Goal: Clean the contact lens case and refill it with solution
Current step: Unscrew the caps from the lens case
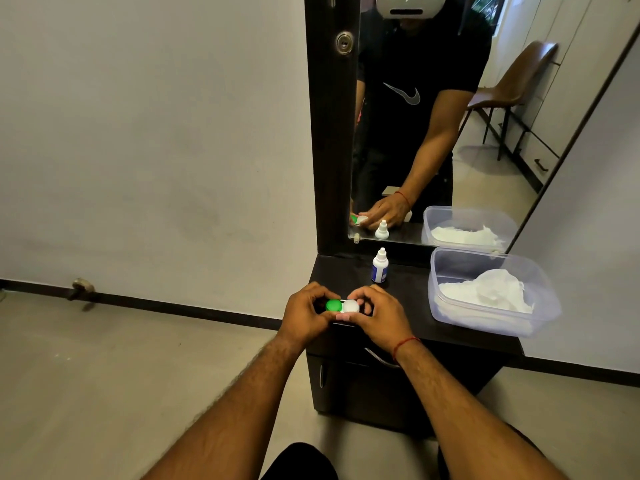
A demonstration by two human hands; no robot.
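While both caps look still on, left hand (304, 315) and right hand (375, 315) pinch the case (343, 306) over the bench (408, 306) edge, just in front of the bottle (380, 266), so I'd guess unscrewing's next, needing a steady twist.

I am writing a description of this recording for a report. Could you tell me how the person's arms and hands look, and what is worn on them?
Both forearms are bare, with no sleeves reaching them in the direct view and no gloves. The left hand wears nothing visible. Just behind the right hand, a thin red thread bracelet circles the wrist. No rings or watch can be seen.
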